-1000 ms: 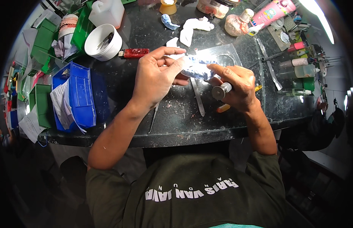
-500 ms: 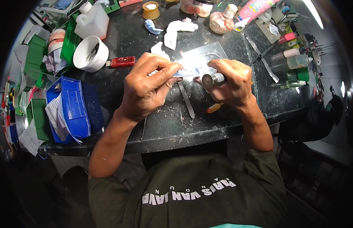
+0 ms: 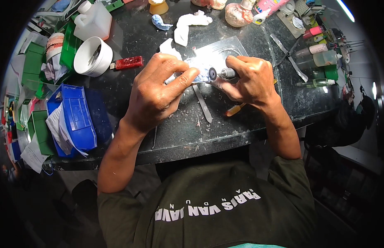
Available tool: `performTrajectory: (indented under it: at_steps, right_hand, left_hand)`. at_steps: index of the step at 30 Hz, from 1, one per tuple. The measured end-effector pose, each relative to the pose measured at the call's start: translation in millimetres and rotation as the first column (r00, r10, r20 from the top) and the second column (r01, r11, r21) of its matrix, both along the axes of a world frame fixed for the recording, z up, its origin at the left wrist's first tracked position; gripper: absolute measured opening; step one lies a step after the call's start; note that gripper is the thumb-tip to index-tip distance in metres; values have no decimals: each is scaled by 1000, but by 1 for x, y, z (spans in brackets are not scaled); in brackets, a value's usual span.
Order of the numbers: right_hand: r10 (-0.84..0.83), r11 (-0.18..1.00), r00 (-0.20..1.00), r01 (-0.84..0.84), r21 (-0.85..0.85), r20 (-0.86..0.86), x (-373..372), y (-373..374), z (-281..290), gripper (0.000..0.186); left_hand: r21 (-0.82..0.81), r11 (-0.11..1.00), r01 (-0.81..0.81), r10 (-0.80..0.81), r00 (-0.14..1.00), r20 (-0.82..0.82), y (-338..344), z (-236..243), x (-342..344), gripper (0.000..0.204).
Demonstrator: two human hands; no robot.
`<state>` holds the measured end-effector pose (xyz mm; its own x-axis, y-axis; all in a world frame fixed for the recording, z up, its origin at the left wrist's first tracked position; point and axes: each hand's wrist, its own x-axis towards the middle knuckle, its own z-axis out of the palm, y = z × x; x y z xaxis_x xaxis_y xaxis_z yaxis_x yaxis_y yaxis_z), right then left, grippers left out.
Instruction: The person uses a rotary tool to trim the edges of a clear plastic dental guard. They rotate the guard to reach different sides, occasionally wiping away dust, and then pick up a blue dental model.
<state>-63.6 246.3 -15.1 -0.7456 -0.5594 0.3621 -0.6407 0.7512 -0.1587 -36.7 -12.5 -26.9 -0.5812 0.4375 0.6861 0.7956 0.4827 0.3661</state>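
Dark bench (image 3: 179,126); upper centre, blue-white piece (image 3: 202,70) pinched by left hand (image 3: 156,84), disc-ended tool (image 3: 228,73) gripped by right hand (image 3: 256,80). Contact unclear in glare; shaping seemingly underway, steady bracing called for next.

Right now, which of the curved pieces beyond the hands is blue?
The small curved piece near the amber cup; the larger piece to its right is white.

A blue-and-white piece (image 3: 203,71), partly washed out by glare, is held beside a silver cylindrical tool (image 3: 226,73) whose round end faces the camera
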Motion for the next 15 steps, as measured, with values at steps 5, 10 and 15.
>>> performTrajectory:
  at_steps: [5,10,15]
  right_hand:
    - [17,1000,1000,-17,23,-1,-1,2,-1,45]
    - [15,1000,1000,-14,3,-16,-1,1,-2,44]
    - [10,1000,1000,-10,8,-10,0,1,0,44]
  left_hand:
    - [13,1000,-3,4,999,-39,0,1,-2,44]
    - [20,1000,6,-6,1000,-25,0,0,-2,44]
    - [8,1000,9,-9,1000,-29,0,1,-2,45]
